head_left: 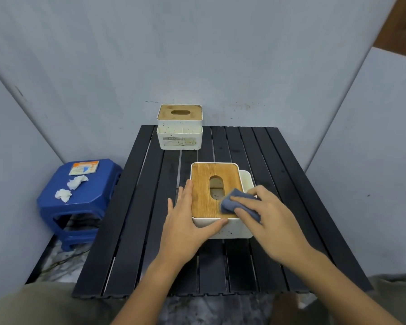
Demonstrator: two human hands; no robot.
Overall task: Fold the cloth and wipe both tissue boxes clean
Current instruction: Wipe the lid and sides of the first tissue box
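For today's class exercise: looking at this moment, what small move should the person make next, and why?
Probably sweep the folded cloth leftward across the wooden lid. The right hand presses it at the lid's near right corner, the left hand steadies the box, and the rest of the lid is uncovered.

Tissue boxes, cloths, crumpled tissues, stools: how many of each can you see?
Tissue boxes: 2, near tissue box and far tissue box
Cloths: 1, blue cloth
Crumpled tissues: 2, tissue and tissue
Stools: 1, blue stool
Paper packets: 1, packet
Total: 7
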